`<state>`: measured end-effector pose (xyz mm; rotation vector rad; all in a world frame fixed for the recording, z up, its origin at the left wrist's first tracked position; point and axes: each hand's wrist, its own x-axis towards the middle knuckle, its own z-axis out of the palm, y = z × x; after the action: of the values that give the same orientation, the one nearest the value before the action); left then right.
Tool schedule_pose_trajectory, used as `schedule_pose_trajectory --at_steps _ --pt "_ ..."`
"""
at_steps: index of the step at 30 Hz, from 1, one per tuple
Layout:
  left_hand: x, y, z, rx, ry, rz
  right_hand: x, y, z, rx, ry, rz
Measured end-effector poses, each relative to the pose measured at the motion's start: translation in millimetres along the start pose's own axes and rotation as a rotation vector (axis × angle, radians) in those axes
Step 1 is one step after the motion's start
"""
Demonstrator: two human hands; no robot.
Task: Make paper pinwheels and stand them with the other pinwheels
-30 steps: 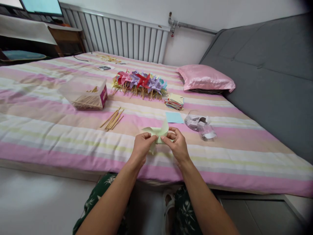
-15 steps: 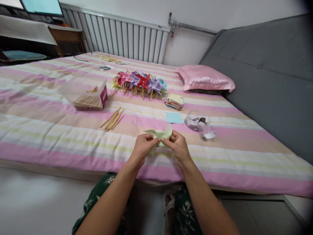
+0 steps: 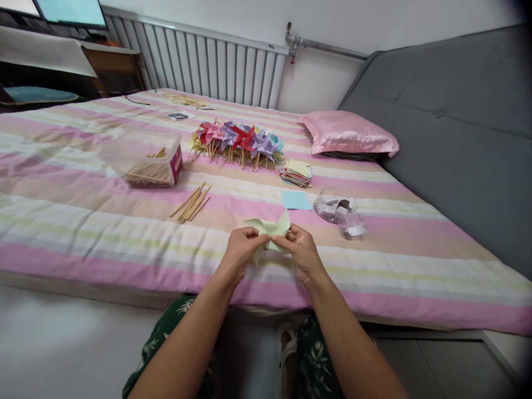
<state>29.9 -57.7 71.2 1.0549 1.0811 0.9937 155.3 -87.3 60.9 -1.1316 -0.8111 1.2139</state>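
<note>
A pale green paper pinwheel (image 3: 272, 228) is held above the near edge of the bed, its points curling up and out. My left hand (image 3: 246, 247) is closed on its left side, and my right hand (image 3: 302, 249) pinches the right side. Both thumbs meet near the middle of the paper, where they hide its centre. Just beyond my hands lies a flat light blue paper square (image 3: 296, 200). To its right stand clear plastic containers (image 3: 332, 206) with small dark pieces in them. Several loose wooden sticks (image 3: 192, 204) lie to the left.
Finished pinwheels (image 3: 243, 138) in several colours stand grouped mid-bed. Near them are a stack of coloured paper (image 3: 296, 173) and a clear box of sticks (image 3: 149, 166). A pink pillow (image 3: 351, 133) rests by the grey headboard (image 3: 449, 122); a radiator (image 3: 208, 64) lines the wall.
Both hands and the green paper have shifted very slightly to the left. The grip looks the same, and the other things have stayed in place.
</note>
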Motion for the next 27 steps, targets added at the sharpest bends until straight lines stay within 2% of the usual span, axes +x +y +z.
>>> schedule_pose_trajectory --at_steps 10,12,14,18,22,24,27 --pt "3 -3 -1.4 0.001 0.024 -0.004 0 -2 2 -0.008 -0.067 -0.052" --pt "5 -2 -3.3 0.010 0.051 0.002 1 -3 -1 -0.019 -0.049 -0.088" --pt "8 -2 -6.4 0.028 0.087 0.009 5 -5 -9 -0.065 0.020 -0.148" --pt "12 0 -14.4 0.054 0.141 0.023 16 -6 -43 -0.289 0.267 -0.251" --pt "12 2 -19.2 0.046 0.159 0.047 20 -8 -96 -0.715 0.528 -0.273" --pt "12 3 -19.1 0.042 0.171 0.040 17 -11 -120 -0.965 0.668 -0.219" --pt "13 3 -17.1 0.050 0.183 0.036 11 -16 -148 -1.268 0.776 -0.076"
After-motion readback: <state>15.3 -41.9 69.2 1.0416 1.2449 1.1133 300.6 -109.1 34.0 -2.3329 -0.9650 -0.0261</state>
